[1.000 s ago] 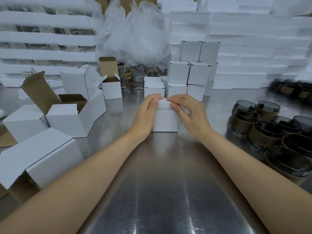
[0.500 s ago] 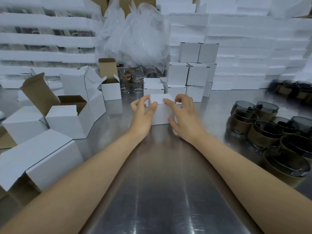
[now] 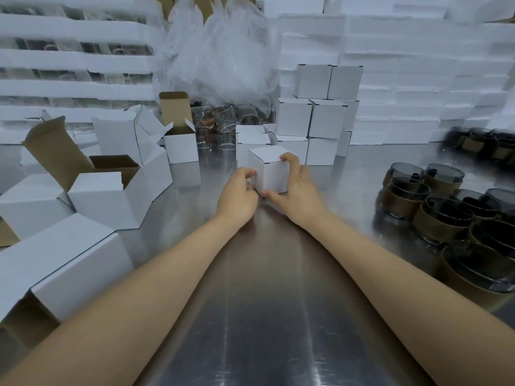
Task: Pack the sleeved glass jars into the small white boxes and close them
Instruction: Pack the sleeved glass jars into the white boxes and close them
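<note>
Head view: the closed box (image 3: 271, 176) stands on the worktop (image 3: 264, 302) at mid-frame. The right hand (image 3: 299, 190) grasps it, fingers (image 3: 288, 158) over the top, thumb low in front. The left hand (image 3: 238, 196) curls against its left face; whether it grips, I cannot tell. The closing step seems done; next it should join the stacked boxes (image 3: 294, 118) behind. Sleeved jars (image 3: 434, 227) wait at right. No writing is readable.

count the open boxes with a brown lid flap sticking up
2: the back box, left of the clear glasses, and the left box, its flap tilted. Others may be hidden.
</note>
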Available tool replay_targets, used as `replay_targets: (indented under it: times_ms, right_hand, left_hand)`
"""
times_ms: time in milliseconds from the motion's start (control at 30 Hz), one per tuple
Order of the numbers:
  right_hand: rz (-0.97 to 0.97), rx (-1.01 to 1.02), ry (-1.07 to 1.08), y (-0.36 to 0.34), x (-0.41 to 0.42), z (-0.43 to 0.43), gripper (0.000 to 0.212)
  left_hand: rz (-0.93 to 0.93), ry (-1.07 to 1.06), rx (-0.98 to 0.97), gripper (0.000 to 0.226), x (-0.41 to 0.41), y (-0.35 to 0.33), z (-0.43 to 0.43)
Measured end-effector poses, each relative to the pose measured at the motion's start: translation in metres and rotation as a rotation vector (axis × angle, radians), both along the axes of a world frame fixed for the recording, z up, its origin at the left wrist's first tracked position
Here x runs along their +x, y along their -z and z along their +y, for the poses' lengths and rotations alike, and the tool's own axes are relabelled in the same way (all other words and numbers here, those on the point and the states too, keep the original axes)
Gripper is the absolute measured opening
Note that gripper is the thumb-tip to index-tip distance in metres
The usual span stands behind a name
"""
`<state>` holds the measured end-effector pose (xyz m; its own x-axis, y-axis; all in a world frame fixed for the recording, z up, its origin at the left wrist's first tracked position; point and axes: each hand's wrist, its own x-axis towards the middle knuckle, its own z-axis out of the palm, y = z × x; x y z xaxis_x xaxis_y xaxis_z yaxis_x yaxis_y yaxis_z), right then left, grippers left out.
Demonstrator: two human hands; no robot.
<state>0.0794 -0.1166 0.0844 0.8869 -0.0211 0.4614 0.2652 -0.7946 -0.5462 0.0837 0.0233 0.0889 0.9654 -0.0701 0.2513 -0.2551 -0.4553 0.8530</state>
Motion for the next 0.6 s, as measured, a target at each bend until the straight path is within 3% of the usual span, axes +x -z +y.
replay_targets:
  times_ms: [167,367,500,600]
  right_hand:
    - [-0.083,0.067,0.135,-0.003,0.007,0.003,0.066]
    - [-0.438,0.148,0.228,-0.027,0.012,0.020,0.062]
    - [-0.404,0.219,0.261,-0.051,0.047,0.048,0.064]
    - [-0.273,0.103,0.285,-0.057,0.075,0.058,0.061]
  left_hand:
    - [-0.022,0.089,-0.115,0.056,-0.006,-0.004,-0.001]
    - [-0.020,0.075,-0.160,0.061,-0.004,-0.006,-0.006]
    - [-0.040,0.058,-0.242,0.061,-0.002,-0.004,-0.005]
    - [-0.062,0.061,-0.265,0.056,0.001,-0.001,-0.003]
